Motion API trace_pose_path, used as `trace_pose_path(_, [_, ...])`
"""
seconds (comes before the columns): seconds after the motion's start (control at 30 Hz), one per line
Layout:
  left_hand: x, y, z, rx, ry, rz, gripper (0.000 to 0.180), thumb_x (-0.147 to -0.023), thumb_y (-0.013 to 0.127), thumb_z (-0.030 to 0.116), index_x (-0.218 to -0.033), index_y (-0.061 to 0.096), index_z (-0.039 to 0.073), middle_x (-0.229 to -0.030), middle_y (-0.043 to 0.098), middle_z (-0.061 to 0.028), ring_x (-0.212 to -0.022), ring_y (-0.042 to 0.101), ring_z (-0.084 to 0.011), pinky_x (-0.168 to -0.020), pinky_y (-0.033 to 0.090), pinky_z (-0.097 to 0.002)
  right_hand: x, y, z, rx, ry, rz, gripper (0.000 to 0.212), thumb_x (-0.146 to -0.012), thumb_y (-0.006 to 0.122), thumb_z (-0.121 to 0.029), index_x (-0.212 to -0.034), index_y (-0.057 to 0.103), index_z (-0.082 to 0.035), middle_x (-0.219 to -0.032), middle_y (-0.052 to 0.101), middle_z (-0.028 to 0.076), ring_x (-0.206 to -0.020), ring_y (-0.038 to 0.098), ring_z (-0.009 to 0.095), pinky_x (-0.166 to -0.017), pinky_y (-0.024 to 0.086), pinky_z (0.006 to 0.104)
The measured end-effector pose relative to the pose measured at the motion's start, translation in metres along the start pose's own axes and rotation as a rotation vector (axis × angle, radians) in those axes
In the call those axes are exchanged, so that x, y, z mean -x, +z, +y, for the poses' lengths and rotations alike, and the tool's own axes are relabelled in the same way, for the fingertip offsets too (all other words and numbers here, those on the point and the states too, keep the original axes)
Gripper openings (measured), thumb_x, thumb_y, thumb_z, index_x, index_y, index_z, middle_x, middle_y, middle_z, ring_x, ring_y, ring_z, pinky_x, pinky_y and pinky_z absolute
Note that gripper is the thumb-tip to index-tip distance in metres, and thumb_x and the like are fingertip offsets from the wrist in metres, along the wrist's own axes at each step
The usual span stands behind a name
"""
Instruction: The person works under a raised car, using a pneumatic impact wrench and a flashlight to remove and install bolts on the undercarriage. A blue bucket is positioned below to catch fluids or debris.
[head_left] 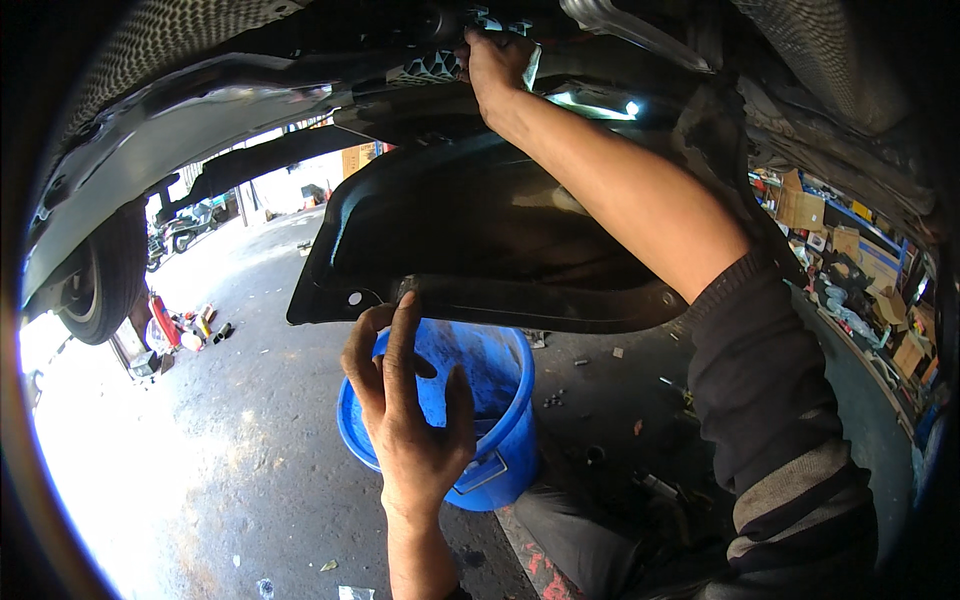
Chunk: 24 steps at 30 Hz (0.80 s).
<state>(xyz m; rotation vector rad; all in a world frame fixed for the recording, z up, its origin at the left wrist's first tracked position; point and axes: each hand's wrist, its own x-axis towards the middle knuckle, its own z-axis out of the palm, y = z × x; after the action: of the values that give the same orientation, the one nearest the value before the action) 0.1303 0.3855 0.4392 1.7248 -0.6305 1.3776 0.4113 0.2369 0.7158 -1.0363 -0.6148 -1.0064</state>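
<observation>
Above me is the raised underside of a car. From it hangs a dark plastic undercover panel [470, 215], its near edge tilted down toward me. My left hand [415, 410] points up at that edge: the index fingertip touches the lower rim near a pale round hole, the other fingers are bent loosely, and the thumb stands apart. It holds nothing. My right hand [500, 75] reaches far up beyond the panel, its fingers curled in among the dark parts by a honeycomb-patterned piece [432, 67]. What those fingers grip is hidden.
A blue bucket [515, 400] stands on the floor right under the panel. A small bright lamp [632, 107] shines beside my right forearm. At left are a car wheel [100, 280] and a red fire extinguisher [163, 320]; cluttered shelves with cardboard boxes [800, 208] line the right.
</observation>
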Motion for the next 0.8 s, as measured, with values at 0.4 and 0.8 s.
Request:
trace_pose_path(0.4, [0.002,-0.001,-0.004,-0.005,0.01,0.012,0.075,-0.078,0.068,-0.012,-0.148,0.055,0.009,-0.149,0.045,-0.0201,-0.081,0.064,-0.0152,-0.079,0.057,-0.03,0.0,0.002,0.001,0.107,-0.019,0.024,0.022,-0.087,0.081,-0.015,-0.086,0.064,-0.001,-0.073,0.065,0.004,-0.068,0.063,0.012,-0.06,0.051,0.0272])
trace_pose_path(0.8, [-0.004,-0.007,-0.002,0.101,0.015,-0.001,0.074,-0.081,0.068,-0.007,-0.15,0.054,0.015,-0.151,0.042,-0.0206,-0.116,0.061,-0.0324,-0.08,0.059,-0.0352,-0.024,-0.027,0.046,0.446,-0.343,0.197,0.043,-0.088,0.078,-0.024,-0.113,0.063,0.007,-0.1,0.071,0.02,-0.09,0.065,0.031,-0.083,0.051,0.0438])
